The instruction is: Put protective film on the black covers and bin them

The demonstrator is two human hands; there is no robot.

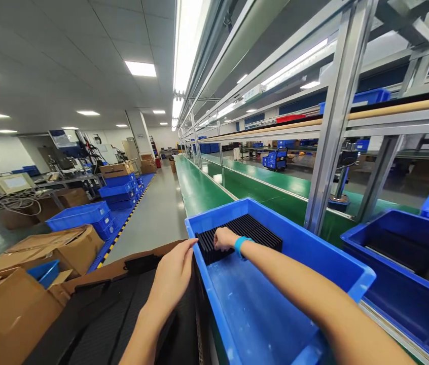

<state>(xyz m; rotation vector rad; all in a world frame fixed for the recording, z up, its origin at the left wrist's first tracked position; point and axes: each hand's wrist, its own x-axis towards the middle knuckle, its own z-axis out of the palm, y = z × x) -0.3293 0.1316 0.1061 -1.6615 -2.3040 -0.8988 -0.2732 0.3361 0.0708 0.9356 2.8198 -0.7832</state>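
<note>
A blue plastic bin (286, 263) stands in front of me. At its far end lies a row of thin black slats or a ribbed black block (252, 230). My right hand (225, 239), with a blue band at the wrist, reaches into the bin. Its fingers are curled down against the near left part of the black slats, and the fingertips are hidden. My left hand (172, 271) is at the bin's left rim, thumb and forefinger close together; whatever they grip is hidden. Under my left arm, an open cardboard box (161, 249) holds black ribbed sheets (111, 309).
A green conveyor bench (203, 187) runs away ahead. A metal post (336, 116) rises right of the bin. Another dark blue bin (400, 289) sits at right. Cardboard boxes (12, 304) and stacked blue bins (81, 215) stand at left beside the grey aisle (146, 218).
</note>
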